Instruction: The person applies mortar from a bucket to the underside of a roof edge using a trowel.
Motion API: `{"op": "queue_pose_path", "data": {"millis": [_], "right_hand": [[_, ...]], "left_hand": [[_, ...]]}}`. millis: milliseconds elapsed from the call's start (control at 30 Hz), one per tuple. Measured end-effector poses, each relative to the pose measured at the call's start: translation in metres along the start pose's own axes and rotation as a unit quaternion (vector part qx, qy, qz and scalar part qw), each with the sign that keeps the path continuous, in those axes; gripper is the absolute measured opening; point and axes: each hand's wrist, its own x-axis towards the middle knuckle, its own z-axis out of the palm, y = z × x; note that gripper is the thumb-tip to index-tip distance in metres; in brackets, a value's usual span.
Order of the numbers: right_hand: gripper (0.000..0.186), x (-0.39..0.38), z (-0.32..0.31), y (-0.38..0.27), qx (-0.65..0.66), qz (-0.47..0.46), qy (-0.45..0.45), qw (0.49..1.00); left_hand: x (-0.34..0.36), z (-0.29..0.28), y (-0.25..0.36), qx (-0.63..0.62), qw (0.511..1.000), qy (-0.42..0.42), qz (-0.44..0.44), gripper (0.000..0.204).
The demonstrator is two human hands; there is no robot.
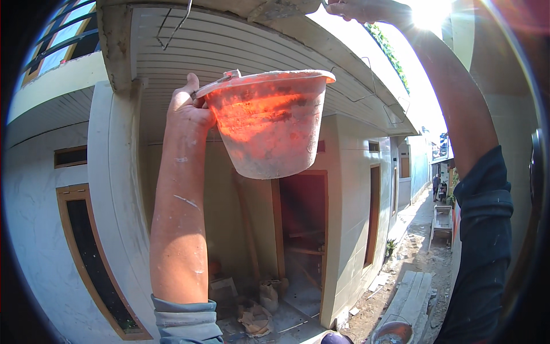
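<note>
My left hand (pixel 193 106) is raised and closed on the rim of an orange bucket (pixel 266 129) smeared with dried grey cement. Its fingers wrap over the bucket's left edge, beside the handle's end, and the bucket hangs nearly upright at about roof height. What lies inside cannot be seen from below. High at the top edge, my right hand (pixel 366 10) reaches up beside the concrete roof edge (pixel 335 43). Its fingers are curled, and a sliver of something shows at their tips, cut off by the frame. A rough grey patch (pixel 281 10) is on the concrete to their left.
Bent wires (pixel 175 28) hang from the eave over a slatted ceiling (pixel 189 51). Below are a doorway (pixel 303 223), sacks (pixel 269 295), stacked planks (pixel 404 301) and another bucket (pixel 392 331). A narrow alley (pixel 421 229) runs away at right, with a distant person (pixel 436 184).
</note>
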Motion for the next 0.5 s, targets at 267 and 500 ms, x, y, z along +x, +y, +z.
{"op": "queue_pose_path", "data": {"millis": [267,500], "right_hand": [[0.039,-0.02,-0.01,0.0,0.011,0.027,0.018,0.999],[0.038,-0.044,-0.016,0.006,0.026,0.052,0.024,0.998]], "left_hand": [[-0.007,0.014,-0.003,0.012,1.0,-0.009,-0.01,0.038],[-0.018,0.007,-0.002,0.021,0.999,0.004,0.032,0.035]]}}
